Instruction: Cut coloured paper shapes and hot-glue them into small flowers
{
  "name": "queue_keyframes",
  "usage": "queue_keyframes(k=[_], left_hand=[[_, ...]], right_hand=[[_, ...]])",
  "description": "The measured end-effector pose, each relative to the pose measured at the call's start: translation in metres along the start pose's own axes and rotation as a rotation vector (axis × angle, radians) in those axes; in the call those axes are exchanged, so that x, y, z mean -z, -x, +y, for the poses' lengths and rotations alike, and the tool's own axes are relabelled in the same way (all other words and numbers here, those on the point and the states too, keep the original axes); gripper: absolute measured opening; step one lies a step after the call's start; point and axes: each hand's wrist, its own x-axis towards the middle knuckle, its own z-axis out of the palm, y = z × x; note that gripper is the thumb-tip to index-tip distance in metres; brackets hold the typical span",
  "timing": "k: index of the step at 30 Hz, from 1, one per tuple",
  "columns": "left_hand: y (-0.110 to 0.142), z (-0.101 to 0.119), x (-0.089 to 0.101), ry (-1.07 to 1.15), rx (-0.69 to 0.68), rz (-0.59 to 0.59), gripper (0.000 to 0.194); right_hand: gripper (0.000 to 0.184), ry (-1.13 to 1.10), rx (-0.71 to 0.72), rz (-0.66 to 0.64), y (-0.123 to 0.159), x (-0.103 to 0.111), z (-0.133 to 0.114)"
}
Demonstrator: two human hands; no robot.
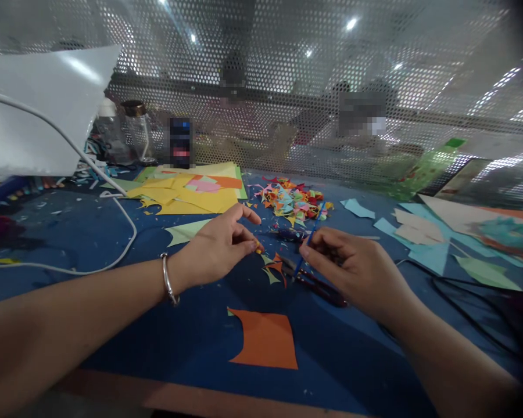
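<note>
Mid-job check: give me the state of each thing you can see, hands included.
Left hand: thumb and finger pinching a small yellow piece
Right hand: closed on a thin blue stick
Orange paper: lying flat, left edge cut in a curve
Paper scraps: heaped loosely
Yellow paper: cut, piled
Dark red-handled tool: lying down, open or shut unclear
Brown-lidded jar: upright, lid on
Green-capped bottle: tilted, cap on
</note>
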Motion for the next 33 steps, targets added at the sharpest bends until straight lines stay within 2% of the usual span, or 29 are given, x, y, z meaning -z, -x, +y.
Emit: queue_keyframes(k=[5,8,12,18,23,30,33], left_hand=[[0.010,0.008,-0.002,-0.420,-0.080,-0.073,0.037],[0.012,0.007,-0.001,-0.536,-0.114,-0.108,0.039],[0.009,0.005,0.003,-0.540,-0.122,-0.071,0.031],[0.002,0.005,0.008,-0.485,-0.063,-0.115,0.026],[0.003,0.006,0.007,-0.521,-0.078,-0.105,0.028],[0.004,0.012,0.014,-0.576,-0.160,0.024,0.020],[0.011,0.020,0.011,-0.647,-0.164,0.004,0.013]], right_hand=[[0.031,0.015,0.011,-0.002,0.000,0.000,0.000],[0.031,0.016,0.002,-0.004,-0.001,0.000,0.001],[0.029,0.026,0.007,-0.007,-0.001,-0.001,0.002],[0.028,0.010,0.027,-0.005,0.000,-0.002,0.004],[0.025,0.018,0.030,-0.004,0.001,-0.002,0.005],[0.026,0.015,0.043,0.013,0.000,-0.003,0.003],[0.027,0.018,0.051,0.000,-0.001,-0.001,0.002]])
